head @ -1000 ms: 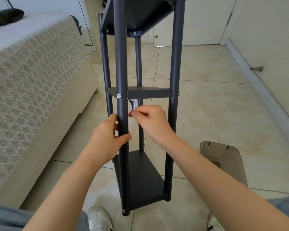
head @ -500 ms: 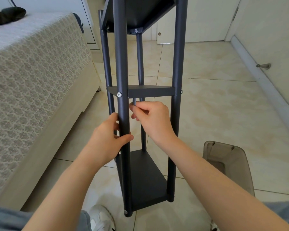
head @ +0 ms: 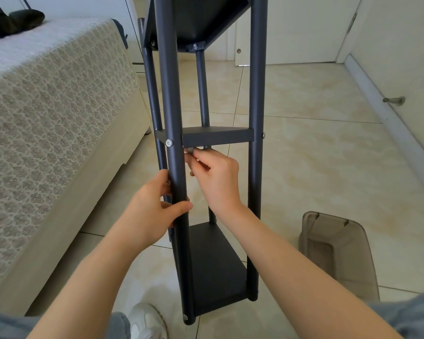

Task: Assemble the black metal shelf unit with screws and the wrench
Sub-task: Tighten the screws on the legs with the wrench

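The black metal shelf unit (head: 216, 138) stands upright on the tiled floor in front of me, with a bottom, a middle and an upper shelf between round posts. My left hand (head: 154, 206) grips the near left post (head: 174, 118) below the middle shelf. My right hand (head: 216, 174) reaches between the posts and pinches a small silver wrench (head: 189, 151) just under the middle shelf's front left corner. Most of the wrench is hidden by my fingers. A silver screw head (head: 169, 143) shows on the near left post at the middle shelf.
A bed with a patterned cover (head: 47, 113) stands close on the left. A smoky transparent plastic bin (head: 335, 253) sits on the floor at the right. A wall with a doorstop (head: 394, 101) runs along the right. My shoes (head: 147, 321) are beside the unit's base.
My right hand has moved up a little with the wrench, closer under the middle shelf. My left hand keeps its grip on the post.
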Tool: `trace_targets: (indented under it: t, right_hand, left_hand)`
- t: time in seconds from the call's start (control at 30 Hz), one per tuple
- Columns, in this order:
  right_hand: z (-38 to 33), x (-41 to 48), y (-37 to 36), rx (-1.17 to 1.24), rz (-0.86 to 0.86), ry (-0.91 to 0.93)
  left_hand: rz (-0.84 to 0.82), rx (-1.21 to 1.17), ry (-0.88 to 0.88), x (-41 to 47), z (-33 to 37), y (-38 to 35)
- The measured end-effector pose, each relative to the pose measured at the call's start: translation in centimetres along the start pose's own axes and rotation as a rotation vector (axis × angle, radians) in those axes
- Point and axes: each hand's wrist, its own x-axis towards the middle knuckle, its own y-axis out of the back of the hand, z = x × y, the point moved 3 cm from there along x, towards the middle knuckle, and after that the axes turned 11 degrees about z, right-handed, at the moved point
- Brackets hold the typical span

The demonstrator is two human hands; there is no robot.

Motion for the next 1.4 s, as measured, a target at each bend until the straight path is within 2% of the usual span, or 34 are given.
trace_targets:
  t: [0.37,0.6,0.73,0.83,1.4]
  right_hand:
    - [0.5,-0.1,-1.5,0.051,0.063,-0.057]
    - [0.4,-0.6,-0.8,0.123,-0.091,-0.208]
    - [0.6,-1.0,0.1,0.088,-0.252,-0.296]
    - [0.7,-1.1,0.9,0.056,-0.284,-0.325]
    - [-0.9,0.1,2.8,0.008,-0.229,-0.191]
  left_hand:
    - [0.003,-0.006,-0.005,0.2,-0.2,0.1]
    - [-0.01,-0.002,-0.017,0.1,0.2,-0.2]
    - [-0.016,0.015,-0.026,-0.1,0.3,-0.3]
    - [-0.02,0.024,-0.025,-0.2,0.4,-0.3]
    - [-0.044,0.007,-0.018,-0.4,0.5,-0.4]
